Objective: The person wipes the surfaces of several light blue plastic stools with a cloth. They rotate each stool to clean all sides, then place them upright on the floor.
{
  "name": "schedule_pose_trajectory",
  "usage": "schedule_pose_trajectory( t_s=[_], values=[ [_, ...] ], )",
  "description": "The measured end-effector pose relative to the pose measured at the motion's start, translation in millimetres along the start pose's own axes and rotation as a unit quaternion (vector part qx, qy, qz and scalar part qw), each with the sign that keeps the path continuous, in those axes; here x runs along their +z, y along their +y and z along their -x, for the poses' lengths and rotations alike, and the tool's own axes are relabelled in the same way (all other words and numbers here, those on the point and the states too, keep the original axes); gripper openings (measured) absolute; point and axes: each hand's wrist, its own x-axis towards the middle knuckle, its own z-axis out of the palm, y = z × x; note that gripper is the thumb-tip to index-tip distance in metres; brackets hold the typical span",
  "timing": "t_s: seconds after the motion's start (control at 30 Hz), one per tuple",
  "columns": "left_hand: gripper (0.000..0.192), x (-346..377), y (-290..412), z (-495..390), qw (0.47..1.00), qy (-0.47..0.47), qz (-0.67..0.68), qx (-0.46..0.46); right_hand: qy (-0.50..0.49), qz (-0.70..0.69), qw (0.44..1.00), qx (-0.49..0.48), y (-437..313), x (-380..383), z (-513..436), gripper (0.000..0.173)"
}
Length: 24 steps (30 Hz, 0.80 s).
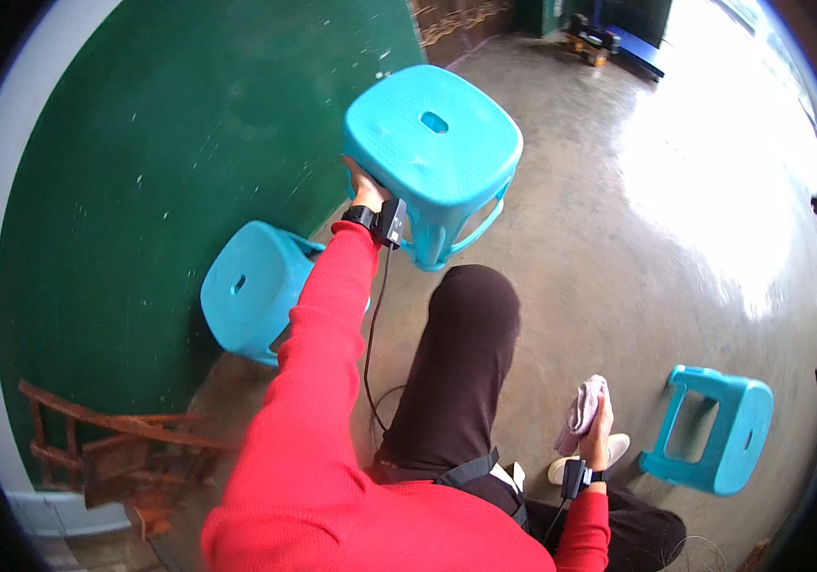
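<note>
My left hand (367, 186) grips the edge of a turquoise plastic stool (451, 154), just under its seat on the near left side. The stool is upright or slightly tilted, its seat facing the camera; whether its legs touch the floor cannot be told. In my right hand (597, 429), low at the right, is a folded pale pink cloth (581, 415). A second turquoise stool (254, 286) stands by the green wall, partly hidden behind my left sleeve. A third turquoise stool (737, 436) is on the floor to the right of my right hand.
A green wall (165, 143) runs along the left. Reddish-brown wooden furniture (129, 443) is at the lower left. A platform with a blue top (633, 50) stands at the far back. A black cable (371, 343) hangs from my left wrist. The concrete floor (565, 236) reflects bright light.
</note>
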Motion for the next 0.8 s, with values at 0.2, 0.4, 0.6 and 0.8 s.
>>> schedule_pose_trajectory(
  t_s=[0.2, 0.4, 0.6, 0.8],
  values=[
    [0.088, -90.7, -11.2, 18.1, 0.997, 0.073, 0.022, -0.006, -0.001, -0.011, 0.997, 0.080, 8.7, -16.2, -6.0, 0.043],
    [0.095, -136.0, 0.8, 17.6, 0.992, 0.124, -0.021, -0.016, -0.060, 0.074, 0.995, 0.035, 4.1, -23.2, -3.5, 0.044],
    [0.107, -141.7, 34.0, 26.6, 0.977, 0.197, -0.058, -0.057, -0.101, 0.140, 0.985, 0.002, 4.5, -24.2, 2.3, 0.043],
    [0.076, -122.8, 29.8, 75.0, 0.856, 0.274, -0.421, 0.124, -0.060, 0.072, 0.992, 0.079, -12.5, 9.0, 6.7, 0.046]
  ],
)
